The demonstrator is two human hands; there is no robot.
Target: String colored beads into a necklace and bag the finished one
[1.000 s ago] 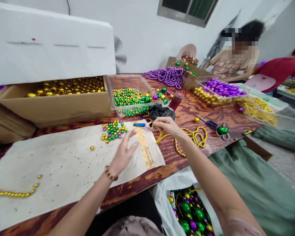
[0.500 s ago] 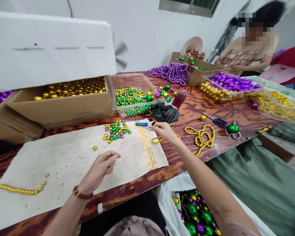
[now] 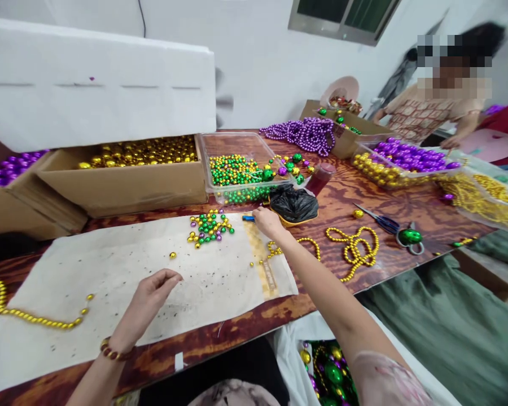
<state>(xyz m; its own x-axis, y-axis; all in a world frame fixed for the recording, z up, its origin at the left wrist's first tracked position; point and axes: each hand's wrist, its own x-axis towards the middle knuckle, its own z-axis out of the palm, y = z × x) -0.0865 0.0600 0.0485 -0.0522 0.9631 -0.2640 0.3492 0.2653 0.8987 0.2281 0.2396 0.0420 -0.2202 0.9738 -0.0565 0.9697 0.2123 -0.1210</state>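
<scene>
My left hand (image 3: 154,293) is held over the white cloth (image 3: 122,254), its thumb and fingertips pinched together; anything between them is too small to see. My right hand (image 3: 267,221) is closed by the cloth's far right edge, at the end of a blue lighter-like object (image 3: 248,218). What its fingers hold is hidden. Left of it lies a loose pile of green, gold and purple beads (image 3: 209,228), with a single gold bead (image 3: 173,255) nearer my left hand. A gold bead strand (image 3: 42,321) stretches across the cloth's left side.
Behind the cloth stand a cardboard box of gold beads (image 3: 131,183), a clear bin (image 3: 231,185) and a black plastic bag (image 3: 293,204). Gold strands (image 3: 355,248) and scissors (image 3: 381,220) lie to the right. A person (image 3: 438,107) is at the far right. A bead-filled white sack (image 3: 290,349) hangs below.
My left hand has moved left and slightly down, away from the bead pile. My right hand has shifted left over the cloth, by the blue object. The camera view has shifted a little.
</scene>
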